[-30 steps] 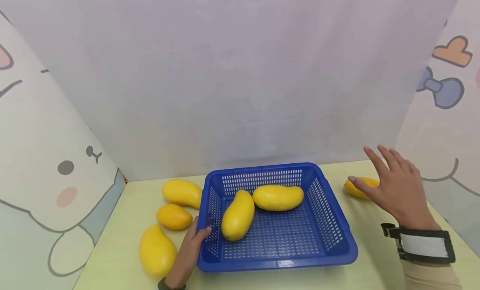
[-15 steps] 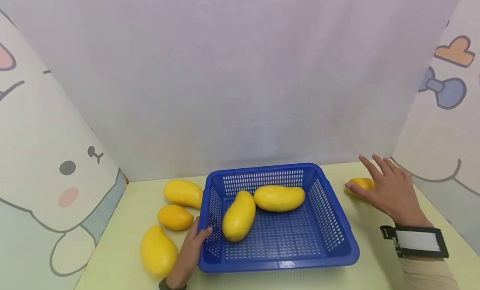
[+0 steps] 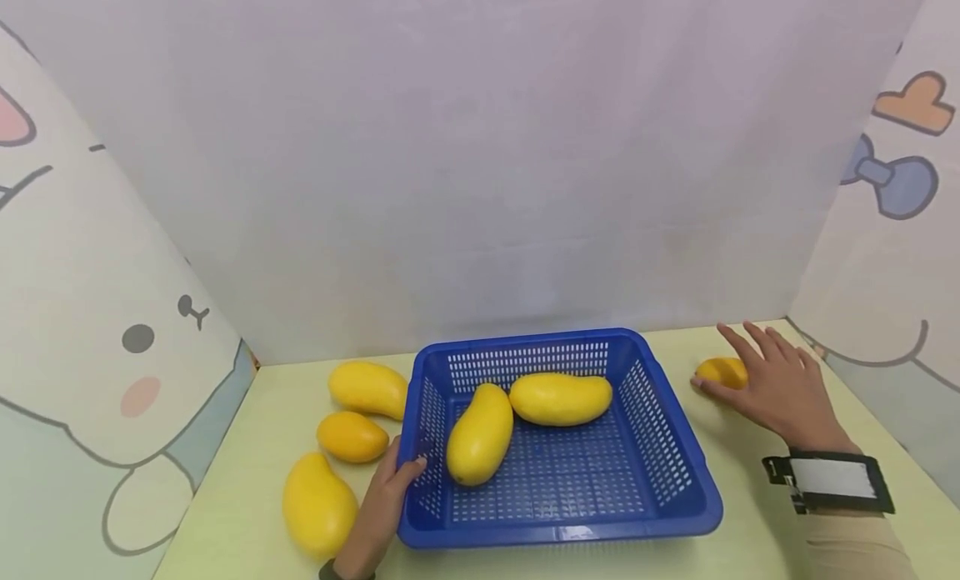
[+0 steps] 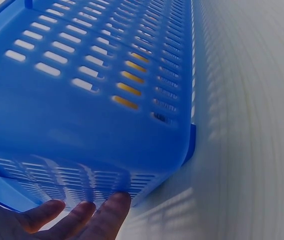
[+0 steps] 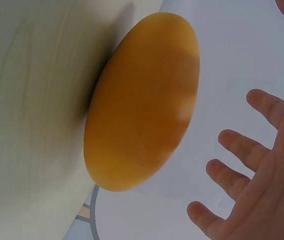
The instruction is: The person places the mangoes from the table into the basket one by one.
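A blue plastic basket (image 3: 547,463) with slotted walls stands mid-table and holds two yellow mangoes, one upright-lying (image 3: 480,435) and one crosswise (image 3: 561,398). My left hand (image 3: 381,497) grips its left rim, thumb over the edge. In the left wrist view those fingers (image 4: 109,212) lie against the basket's outer wall. Over at the right, my right hand (image 3: 787,392) hovers with spread fingers just above an orange-yellow mango (image 3: 722,372), partly covering it. The right wrist view shows this mango (image 5: 144,105) on the table, apart from the fingers (image 5: 234,185).
Left of the basket lie three more mangoes: a yellow one at the back (image 3: 367,388), a smaller orange one (image 3: 352,437) and a large yellow one in front (image 3: 320,505). A pale curtain (image 3: 480,163) closes off the back, and printed panels (image 3: 97,313) stand on both sides.
My right hand has moved down and to the left, closer over the mango at the right. The left hand stays on the basket, which keeps its place.
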`<state>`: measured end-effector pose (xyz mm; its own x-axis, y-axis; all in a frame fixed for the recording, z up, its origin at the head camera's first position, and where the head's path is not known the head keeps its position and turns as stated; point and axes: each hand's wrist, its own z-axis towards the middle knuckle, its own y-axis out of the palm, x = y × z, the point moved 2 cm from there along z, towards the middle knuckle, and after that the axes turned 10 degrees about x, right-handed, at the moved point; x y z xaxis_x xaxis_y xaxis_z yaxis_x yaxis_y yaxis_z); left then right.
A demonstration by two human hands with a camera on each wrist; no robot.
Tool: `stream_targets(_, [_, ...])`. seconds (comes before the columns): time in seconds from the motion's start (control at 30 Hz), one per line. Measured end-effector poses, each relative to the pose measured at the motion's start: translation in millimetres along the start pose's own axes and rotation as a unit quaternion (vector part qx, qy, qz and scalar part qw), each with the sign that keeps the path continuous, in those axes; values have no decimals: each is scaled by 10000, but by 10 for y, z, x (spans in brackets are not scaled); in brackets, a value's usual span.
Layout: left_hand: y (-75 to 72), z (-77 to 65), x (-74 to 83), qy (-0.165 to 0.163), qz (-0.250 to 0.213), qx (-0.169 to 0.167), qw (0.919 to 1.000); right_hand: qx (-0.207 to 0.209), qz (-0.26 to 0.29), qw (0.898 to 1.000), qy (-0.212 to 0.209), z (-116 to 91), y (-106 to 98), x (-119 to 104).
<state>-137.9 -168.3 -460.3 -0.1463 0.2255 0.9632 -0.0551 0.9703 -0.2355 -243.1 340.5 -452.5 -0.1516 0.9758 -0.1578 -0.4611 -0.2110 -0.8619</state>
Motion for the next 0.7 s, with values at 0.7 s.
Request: stream_targets(0.7, [0,1,-4,-111,69,44,9999,-297,237,9992,115,-49,225,128])
